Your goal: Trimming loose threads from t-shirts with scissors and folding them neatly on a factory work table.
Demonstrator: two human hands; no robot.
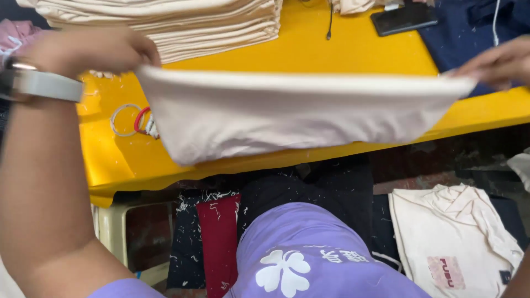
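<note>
2 hands up, both on 1 cream cloth (287,113), stretched flat and level across frame centre, above yellow table (353,52) edge. Left hand (91,49) at 10 o'clock, fingers curled and pinching cloth's left corner; silver wristband (47,85) on that wrist. Right hand (497,63) at 2 o'clock, blurred, partly cut by frame edge, fingertips pinched on cloth's right corner; exact finger count on fabric hard to tell.

1 stack of folded cream cloths (187,22) at 11 o'clock on table, top cut off; layers too many and too thin to count. 1 dark phone (403,19) at 1 o'clock, top cropped. 1 navy garment (475,33) at 2 o'clock, partly behind right hand. 3 loose rings (135,118) at 9 o'clock on table: 1 white, 1 red, 1 smaller pale, partly tucked under held cloth. White lint specks near them.

Below table: 1 cream shirt with pink patch (452,243) on floor at 4 o'clock, crumpled. 1 dark red cloth (218,237) at 7 o'clock among dark fabric pile, pieces not separable. Purple shirt with white flower print (309,254) at 6 o'clock, cut by bottom edge. 1 pale plastic stool (118,232) at 8 o'clock, mostly hidden by left forearm.
</note>
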